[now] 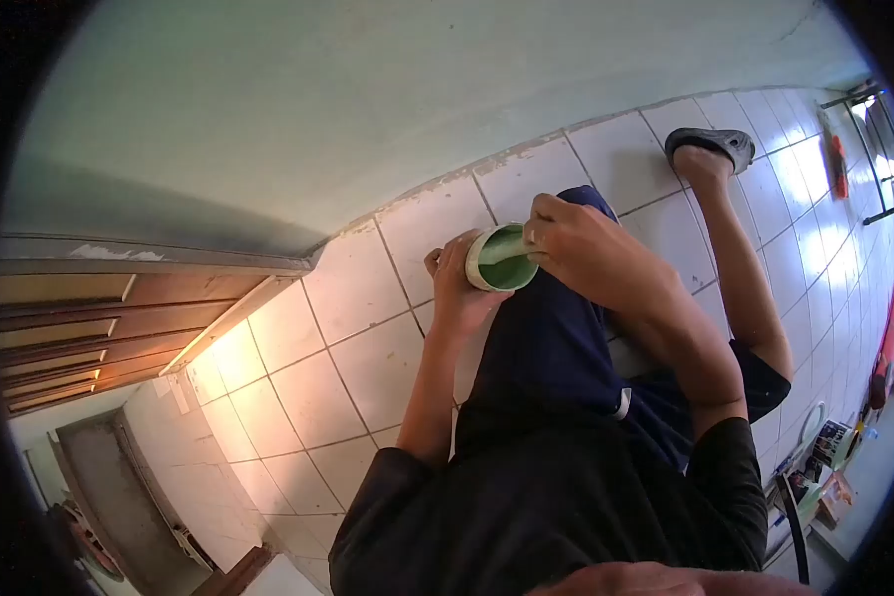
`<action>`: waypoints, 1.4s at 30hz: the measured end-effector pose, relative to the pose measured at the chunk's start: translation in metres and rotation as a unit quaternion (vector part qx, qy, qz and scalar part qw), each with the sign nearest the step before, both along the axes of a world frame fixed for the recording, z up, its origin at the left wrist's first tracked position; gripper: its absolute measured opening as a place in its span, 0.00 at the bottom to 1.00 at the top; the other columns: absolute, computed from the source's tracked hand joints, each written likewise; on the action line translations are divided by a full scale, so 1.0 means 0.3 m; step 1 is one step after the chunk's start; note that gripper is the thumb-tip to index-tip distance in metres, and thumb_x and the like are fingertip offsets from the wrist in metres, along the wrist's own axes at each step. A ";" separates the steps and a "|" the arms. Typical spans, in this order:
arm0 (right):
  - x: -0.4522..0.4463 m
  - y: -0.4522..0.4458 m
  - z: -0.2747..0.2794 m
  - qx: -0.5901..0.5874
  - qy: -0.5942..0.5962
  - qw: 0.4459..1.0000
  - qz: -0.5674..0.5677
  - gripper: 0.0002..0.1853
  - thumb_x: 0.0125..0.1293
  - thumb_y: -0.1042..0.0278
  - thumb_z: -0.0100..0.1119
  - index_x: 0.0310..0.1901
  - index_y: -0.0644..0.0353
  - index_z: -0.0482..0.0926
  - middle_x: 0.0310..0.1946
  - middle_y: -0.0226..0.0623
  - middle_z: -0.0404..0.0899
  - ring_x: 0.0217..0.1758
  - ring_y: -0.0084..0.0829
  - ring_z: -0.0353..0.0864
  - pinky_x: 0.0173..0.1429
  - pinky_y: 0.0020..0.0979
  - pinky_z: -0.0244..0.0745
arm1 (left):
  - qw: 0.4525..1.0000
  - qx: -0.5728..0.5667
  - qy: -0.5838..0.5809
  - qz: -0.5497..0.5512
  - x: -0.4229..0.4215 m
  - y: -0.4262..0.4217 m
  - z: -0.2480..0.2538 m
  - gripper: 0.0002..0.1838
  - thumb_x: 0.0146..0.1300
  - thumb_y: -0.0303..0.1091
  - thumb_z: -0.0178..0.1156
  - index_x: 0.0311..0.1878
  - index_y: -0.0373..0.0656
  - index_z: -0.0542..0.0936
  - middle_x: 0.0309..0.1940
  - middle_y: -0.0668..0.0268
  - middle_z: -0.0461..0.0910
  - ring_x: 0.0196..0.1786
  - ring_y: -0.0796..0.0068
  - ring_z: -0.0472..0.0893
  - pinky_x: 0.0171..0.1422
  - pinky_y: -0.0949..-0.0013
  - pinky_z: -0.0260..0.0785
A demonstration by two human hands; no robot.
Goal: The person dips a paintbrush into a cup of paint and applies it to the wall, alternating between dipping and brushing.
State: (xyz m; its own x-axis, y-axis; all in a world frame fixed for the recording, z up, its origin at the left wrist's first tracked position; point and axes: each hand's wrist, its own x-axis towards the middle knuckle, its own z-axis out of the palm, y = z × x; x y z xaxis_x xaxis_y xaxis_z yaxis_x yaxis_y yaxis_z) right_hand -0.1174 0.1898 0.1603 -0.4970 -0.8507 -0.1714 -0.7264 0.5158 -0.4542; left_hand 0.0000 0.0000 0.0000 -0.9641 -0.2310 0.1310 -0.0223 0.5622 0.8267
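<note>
A small round white tub with green paint inside is tilted so that its mouth faces me, above my raised knee. My left hand wraps around its left side. At the mouth's right edge, my right hand is closed on a pale green paint-coated tool. The tool reaches across the tub's opening. Its grip end is hidden in my fingers, and I cannot tell whether it is a stick or a brush.
A pale green wall meets the white tiled floor in front of me. A wooden door stands at the left. At right are a metal rack and several household items. My outstretched foot wears a grey clog.
</note>
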 end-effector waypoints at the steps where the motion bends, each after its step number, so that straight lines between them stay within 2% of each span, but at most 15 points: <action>1: 0.002 0.009 0.004 -0.073 -0.005 0.997 0.005 0.09 0.69 0.74 0.67 0.49 0.67 0.84 0.49 0.49 0.82 0.49 0.51 0.86 0.54 0.44 0.81 | 1.000 -0.008 0.016 0.001 0.003 0.005 -0.005 0.48 0.36 0.31 0.88 0.67 0.53 0.79 0.61 0.68 0.85 0.68 0.62 0.76 0.75 0.55 0.59; 2: 0.006 0.018 0.009 -0.146 -0.008 0.989 0.010 0.09 0.68 0.76 0.67 0.47 0.67 0.84 0.46 0.48 0.83 0.48 0.51 0.87 0.51 0.43 0.82 | 0.999 -0.016 0.033 0.000 0.004 0.010 -0.007 0.48 0.36 0.32 0.88 0.67 0.53 0.79 0.60 0.69 0.85 0.65 0.64 0.79 0.74 0.56 0.58; 5: 0.034 -0.015 0.000 -0.238 -0.043 0.969 -0.040 0.09 0.67 0.77 0.68 0.46 0.68 0.82 0.44 0.47 0.83 0.47 0.51 0.87 0.51 0.44 0.82 | 0.998 -0.034 0.054 0.003 -0.008 -0.029 -0.022 0.48 0.35 0.33 0.89 0.66 0.53 0.80 0.59 0.70 0.86 0.63 0.65 0.79 0.74 0.57 0.59; 9: 0.056 -0.020 -0.004 -0.238 -0.063 0.968 -0.045 0.08 0.66 0.77 0.68 0.46 0.67 0.82 0.40 0.45 0.84 0.46 0.51 0.87 0.50 0.43 0.82 | 0.997 -0.034 0.066 -0.031 -0.022 -0.038 0.008 0.49 0.34 0.34 0.90 0.66 0.53 0.80 0.59 0.70 0.87 0.63 0.65 0.80 0.74 0.57 0.59; 12: 0.066 -0.025 -0.012 -0.218 -0.007 0.976 -0.019 0.09 0.64 0.77 0.68 0.45 0.65 0.82 0.38 0.42 0.84 0.45 0.47 0.87 0.48 0.42 0.82 | 0.998 -0.025 0.061 -0.023 -0.024 -0.026 0.040 0.49 0.34 0.34 0.90 0.67 0.53 0.79 0.58 0.69 0.87 0.62 0.65 0.81 0.74 0.57 0.59; 14: 0.066 -0.035 -0.038 -0.215 0.118 0.969 0.035 0.09 0.61 0.77 0.68 0.43 0.64 0.82 0.38 0.39 0.85 0.43 0.44 0.88 0.46 0.41 0.82 | 0.997 -0.023 0.064 -0.048 -0.029 -0.022 0.062 0.50 0.33 0.34 0.90 0.67 0.52 0.79 0.59 0.68 0.87 0.62 0.63 0.81 0.74 0.56 0.60; 18: 0.077 -0.035 -0.031 -0.187 0.129 0.973 0.037 0.10 0.58 0.77 0.67 0.42 0.65 0.82 0.37 0.40 0.85 0.41 0.42 0.87 0.45 0.40 0.83 | 0.996 -0.035 0.068 -0.054 -0.031 -0.011 0.076 0.50 0.33 0.33 0.90 0.67 0.52 0.79 0.59 0.67 0.86 0.63 0.61 0.79 0.73 0.55 0.62; 21: 0.074 -0.031 0.002 -0.243 0.149 0.959 0.014 0.10 0.58 0.77 0.68 0.42 0.65 0.82 0.34 0.40 0.84 0.41 0.42 0.87 0.44 0.41 0.83 | 0.998 -0.018 0.045 -0.037 -0.027 -0.011 0.077 0.52 0.31 0.31 0.90 0.68 0.52 0.78 0.60 0.67 0.86 0.65 0.59 0.77 0.73 0.55 0.63; 26: 0.067 -0.036 -0.041 -0.220 0.133 0.966 0.010 0.10 0.58 0.76 0.69 0.41 0.64 0.82 0.32 0.41 0.83 0.40 0.42 0.87 0.44 0.41 0.82 | 0.999 -0.009 0.021 -0.035 -0.028 0.001 0.066 0.53 0.29 0.27 0.90 0.67 0.52 0.79 0.61 0.69 0.85 0.65 0.59 0.75 0.74 0.55 0.63; 30: 0.081 -0.029 0.002 -0.224 0.112 0.968 -0.025 0.10 0.58 0.76 0.69 0.41 0.63 0.82 0.32 0.41 0.83 0.40 0.42 0.87 0.44 0.41 0.82 | 0.999 -0.001 0.024 -0.043 -0.022 -0.005 0.069 0.53 0.29 0.27 0.89 0.67 0.52 0.79 0.61 0.70 0.84 0.65 0.58 0.74 0.73 0.54 0.65; 33: 0.067 -0.027 -0.040 -0.219 0.127 0.967 0.004 0.09 0.59 0.76 0.70 0.42 0.63 0.82 0.32 0.41 0.83 0.38 0.42 0.87 0.42 0.41 0.81 | 0.998 0.014 0.038 -0.051 -0.025 0.002 0.069 0.52 0.30 0.27 0.89 0.67 0.52 0.79 0.59 0.70 0.85 0.65 0.59 0.74 0.74 0.55 0.66; 35: 0.062 -0.022 -0.037 -0.252 0.103 0.962 -0.003 0.08 0.63 0.79 0.69 0.43 0.63 0.82 0.35 0.42 0.85 0.38 0.44 0.88 0.42 0.41 0.82 | 0.999 0.035 0.022 -0.026 -0.024 -0.003 0.050 0.47 0.36 0.34 0.88 0.67 0.52 0.79 0.59 0.69 0.86 0.65 0.64 0.79 0.76 0.56 0.56; 36: 0.067 -0.016 -0.023 -0.253 0.103 0.962 -0.001 0.08 0.63 0.79 0.69 0.43 0.63 0.82 0.35 0.42 0.85 0.38 0.44 0.88 0.42 0.41 0.82 | 0.999 0.035 0.023 -0.024 -0.028 -0.006 0.056 0.47 0.36 0.34 0.88 0.67 0.52 0.79 0.59 0.69 0.86 0.65 0.64 0.79 0.76 0.56 0.56; 38: 0.100 0.007 0.015 -0.318 0.023 0.943 -0.093 0.08 0.64 0.82 0.68 0.44 0.64 0.82 0.42 0.44 0.88 0.40 0.45 0.90 0.45 0.41 0.84 | 0.995 0.093 -0.004 -0.017 -0.034 -0.008 0.073 0.47 0.38 0.34 0.87 0.67 0.51 0.79 0.58 0.67 0.86 0.66 0.63 0.78 0.77 0.56 0.57; 42: 0.159 0.049 0.018 -0.366 -0.068 0.916 -0.146 0.10 0.69 0.82 0.65 0.50 0.66 0.79 0.42 0.48 0.87 0.45 0.49 0.90 0.48 0.44 0.85 | 0.991 0.130 -0.023 0.007 -0.042 -0.009 0.069 0.47 0.39 0.35 0.87 0.67 0.49 0.78 0.57 0.66 0.87 0.66 0.63 0.78 0.76 0.55 0.59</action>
